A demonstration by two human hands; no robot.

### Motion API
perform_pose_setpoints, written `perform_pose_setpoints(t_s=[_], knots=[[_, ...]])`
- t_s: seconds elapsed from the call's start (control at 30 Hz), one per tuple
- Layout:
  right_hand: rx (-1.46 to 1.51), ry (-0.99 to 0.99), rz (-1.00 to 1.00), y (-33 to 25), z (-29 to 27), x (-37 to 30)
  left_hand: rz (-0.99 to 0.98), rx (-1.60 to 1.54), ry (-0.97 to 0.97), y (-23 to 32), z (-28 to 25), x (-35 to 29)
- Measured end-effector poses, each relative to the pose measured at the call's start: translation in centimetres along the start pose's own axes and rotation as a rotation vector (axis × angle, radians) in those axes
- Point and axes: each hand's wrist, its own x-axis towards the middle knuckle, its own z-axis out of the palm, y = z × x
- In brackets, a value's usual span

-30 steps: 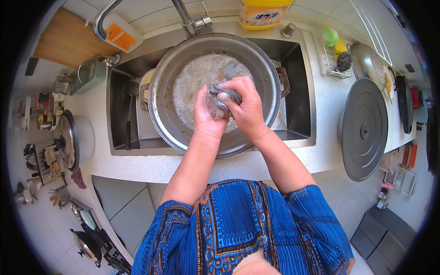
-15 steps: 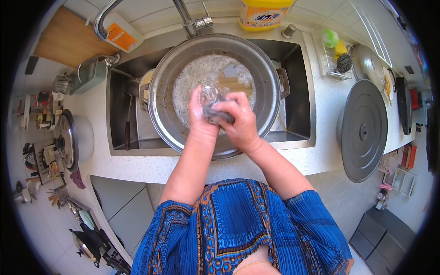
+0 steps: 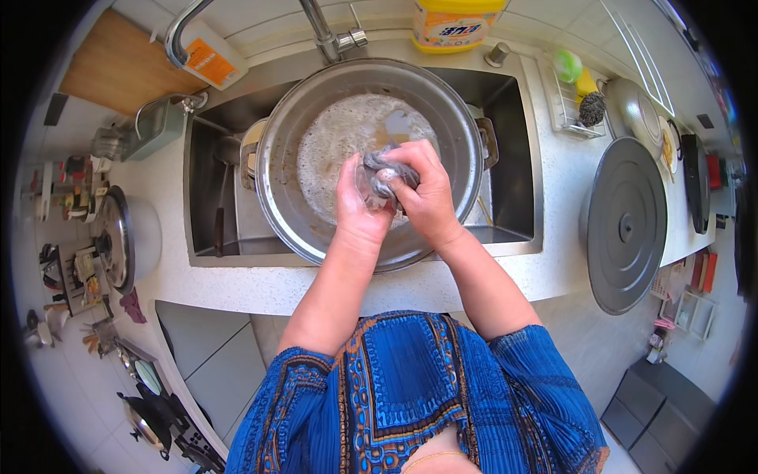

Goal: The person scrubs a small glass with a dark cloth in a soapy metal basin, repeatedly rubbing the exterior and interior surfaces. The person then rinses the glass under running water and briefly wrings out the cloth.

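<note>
- Right hand (image 3: 430, 188) up again, clamped on the grey cloth (image 3: 404, 170), thumb pushing into its folds.
- Left hand (image 3: 360, 218) cupped around a clear, glass-like vessel (image 3: 364, 184); its exact shape I cannot tell, since my fingers and the cloth hide much of it.
- Just changed: half a second ago the cloth was down near my left palm; now it sits farther out from me, bunched against the vessel's right side.
- What that means, as I judge it: the cloth is going back and forth over the vessel, and the rubbing is not done.
- Hands close together, both things held above the soapy water (image 3: 328, 134) in my big metal pot (image 3: 283, 162), which stands in the sink (image 3: 509, 103).
- Over on my right, the dark grey round lid (image 3: 624, 261) hasn't budged.
</note>
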Motion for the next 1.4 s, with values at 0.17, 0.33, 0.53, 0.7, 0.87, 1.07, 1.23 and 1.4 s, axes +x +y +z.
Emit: perform_pose_setpoints(t_s=[0.17, 0.33, 0.53, 0.7, 0.87, 1.07, 1.23, 1.4], knots=[[-0.18, 0.02, -0.152, -1.2, 0.8, -3.2, -0.035, 0.123, -0.176, 1.4, 0.2, 0.0], [-0.069, 0.009, -0.06, -1.0, 0.2, -0.5, -0.049, 0.08, -0.095, 0.7, 0.5, -0.3], [-0.207, -0.011, -0.163, -1.8, -0.3, -1.7, -0.072, 0.107, -0.217, 1.3, 0.3, -0.2], [-0.217, 0.001, -0.095, -2.0, -0.2, -1.1, -0.117, 0.071, -0.151, 1.1, 0.9, -0.7], [-0.214, -0.067, 0.003, -2.2, -0.4, -1.3, -0.013, 0.136, -0.088, 1.3, 0.0, 0.2], [-0.175, -0.112, 0.059, -1.7, -0.5, 0.6, 0.014, 0.248, -0.113, 1.7, 0.1, 0.5], [-0.163, -0.078, 0.018, -2.2, -0.5, -0.7, -0.033, 0.157, -0.207, 1.2, -0.4, 0.2], [-0.11, -0.066, 0.078, -1.4, -0.6, 0.6, -0.037, 0.14, -0.219, 1.1, -0.4, 0.0]])
